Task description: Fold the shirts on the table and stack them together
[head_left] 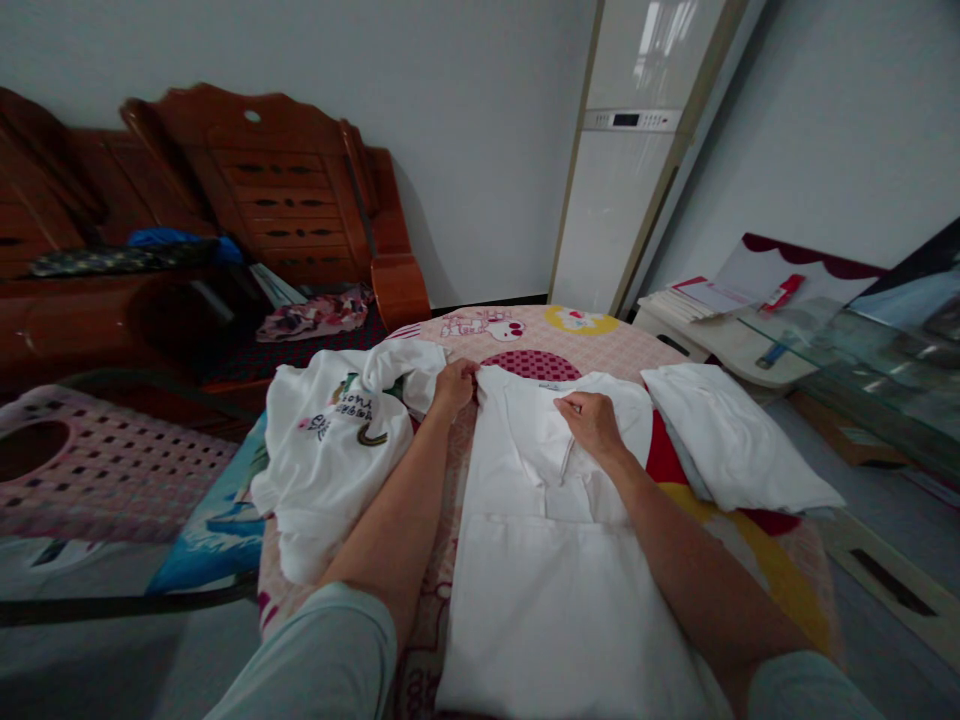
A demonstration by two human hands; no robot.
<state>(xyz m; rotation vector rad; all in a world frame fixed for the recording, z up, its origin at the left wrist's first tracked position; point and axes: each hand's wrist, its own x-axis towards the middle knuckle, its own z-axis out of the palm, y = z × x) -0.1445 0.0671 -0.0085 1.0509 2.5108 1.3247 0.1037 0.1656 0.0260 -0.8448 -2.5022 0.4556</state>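
A white shirt (525, 590) lies spread on the round table, its neckline at the far side and a thin cord or seam hanging below it. My left hand (455, 388) pinches the shirt's far left corner at the shoulder. Over the right part of the neckline, my right hand (592, 422) has its fingers closed on the fabric. Left of the shirt sits a crumpled white printed top (337, 430), partly behind my left forearm. On the right side lies a folded white garment (742, 440) with a grey layer beneath.
A patterned pink cloth (480, 322) covers the table. Behind stand a wooden sofa (292, 190) and a tall white air conditioner (622, 200). A pink woven chair (112, 460) is at the left. Papers (694, 298) and a glass shelf (847, 370) are on the right.
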